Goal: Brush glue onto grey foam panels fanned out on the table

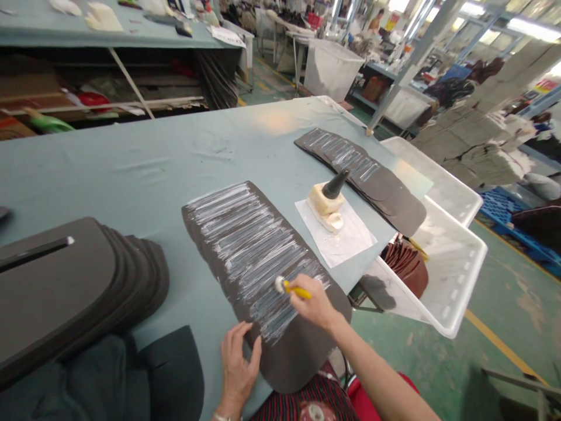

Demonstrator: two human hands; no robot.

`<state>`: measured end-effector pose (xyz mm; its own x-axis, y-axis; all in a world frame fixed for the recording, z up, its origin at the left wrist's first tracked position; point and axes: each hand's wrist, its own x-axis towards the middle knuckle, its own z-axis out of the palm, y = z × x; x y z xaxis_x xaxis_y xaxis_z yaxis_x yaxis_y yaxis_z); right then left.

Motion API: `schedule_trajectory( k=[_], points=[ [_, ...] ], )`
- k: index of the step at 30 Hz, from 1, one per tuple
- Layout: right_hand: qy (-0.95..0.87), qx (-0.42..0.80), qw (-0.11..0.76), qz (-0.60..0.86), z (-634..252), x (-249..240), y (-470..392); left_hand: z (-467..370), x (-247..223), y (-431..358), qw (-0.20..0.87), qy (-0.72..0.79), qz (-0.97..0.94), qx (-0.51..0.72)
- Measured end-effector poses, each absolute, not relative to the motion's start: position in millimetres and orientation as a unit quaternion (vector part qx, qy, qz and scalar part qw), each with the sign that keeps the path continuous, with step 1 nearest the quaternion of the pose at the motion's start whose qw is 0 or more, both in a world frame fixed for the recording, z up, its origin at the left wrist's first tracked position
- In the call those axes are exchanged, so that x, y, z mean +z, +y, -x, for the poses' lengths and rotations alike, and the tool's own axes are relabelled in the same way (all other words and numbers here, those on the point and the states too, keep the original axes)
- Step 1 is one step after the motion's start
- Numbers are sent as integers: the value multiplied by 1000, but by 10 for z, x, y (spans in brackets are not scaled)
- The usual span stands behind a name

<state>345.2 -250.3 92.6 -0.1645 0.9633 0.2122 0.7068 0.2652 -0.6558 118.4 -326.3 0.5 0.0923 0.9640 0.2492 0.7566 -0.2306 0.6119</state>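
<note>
My right hand (310, 300) is closed around a small brush (299, 290) with a yellow handle and a whitish head. The brush head is over a stack of overlapping dark grey panels (302, 356), whose exposed strips carry wet-looking white streaks. At the near left edge of that stack, my left hand (240, 356) rests with thumb and fingers apart, holding nothing. Beyond my right hand, a cream-coloured block-like container (325, 200) with a black cone-shaped nozzle (336, 184) sits on a white sheet (350, 242), a white blob beside it.
A second row of streaked dark panels (394, 202) lies at the table's right. Thick piles of dark panels (56, 275) and dark cloth (170, 368) occupy the left. White plastic bins (464, 275) stand off the right edge, one holding reddish-brown pieces (405, 269).
</note>
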Motion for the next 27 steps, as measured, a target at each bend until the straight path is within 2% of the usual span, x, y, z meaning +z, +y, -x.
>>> schedule_trajectory(
  k=[3, 7, 11, 15, 17, 21, 24, 27],
  points=[
    [-790, 260, 258, 491, -3125, 859, -2608, -1198, 21, -3179, 138, 620, -721, 275],
    [-722, 278, 278, 570, -3707, 777, -2374, -1214, 33, -3155, 126, 625, -729, 248],
    [-652, 176, 295, 676, -4382, 820, -2058, -1195, 31, -3168, 145, 631, -717, 257],
    [-655, 124, 338, 664, -4401, 770, -1935, -1143, 31, -3052, 193, 653, -673, 288],
    [-664, 125, 305, 671, -4309, 648, -1885, -1125, 54, -2928, 182, 706, -621, 288],
    [-673, 102, 175, 711, -4179, 357, -1700, -1141, 141, -2622, 113, 826, -511, 211],
    [-696, 81, 146, 698, -4107, 240, -1524, -1186, 187, -2427, 110, 852, -479, 180],
    [-702, 83, 144, 693, -4049, 215, -1383, -1213, 177, -2292, 154, 845, -459, 226]
  ],
)
